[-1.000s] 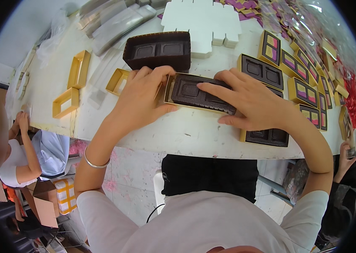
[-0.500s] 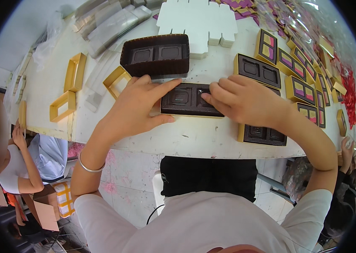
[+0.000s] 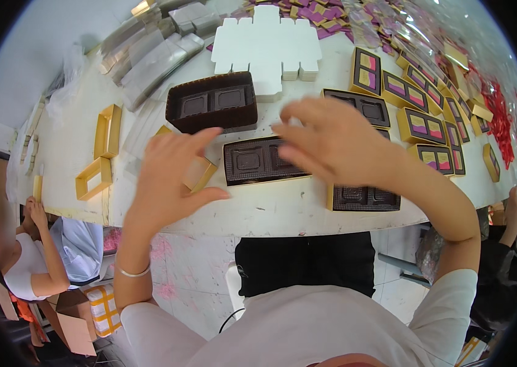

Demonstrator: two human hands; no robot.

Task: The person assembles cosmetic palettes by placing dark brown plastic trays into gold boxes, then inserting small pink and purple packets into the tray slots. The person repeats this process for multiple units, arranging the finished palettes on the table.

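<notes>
In front of me a shallow gold box (image 3: 275, 180) holds a dark brown plastic tray (image 3: 246, 162) with two square hollows. My left hand (image 3: 173, 180) hovers at the box's left end, thumb and forefinger spread wide, holding nothing. Over the box's right end is my right hand (image 3: 341, 144), slightly blurred, with thumb and fingers apart and nothing visible in them. That hand hides the right part of the tray. Behind the box stands a deep stack of brown trays (image 3: 212, 104). A gold box frame (image 3: 202, 175) lies partly behind my left hand.
Gold frames (image 3: 107, 131) lie at the left. White flat cartons (image 3: 267, 46) are stacked at the back. On the right are tray-filled boxes (image 3: 365, 197) and several boxes with pink and purple contents (image 3: 404, 90). Red ribbons (image 3: 501, 122) hang beyond. People sit at both sides.
Both hands have lifted off the tray box and opened, the left moving away leftward. The right thumb no longer presses into the tray. The whole view has shifted a little.
</notes>
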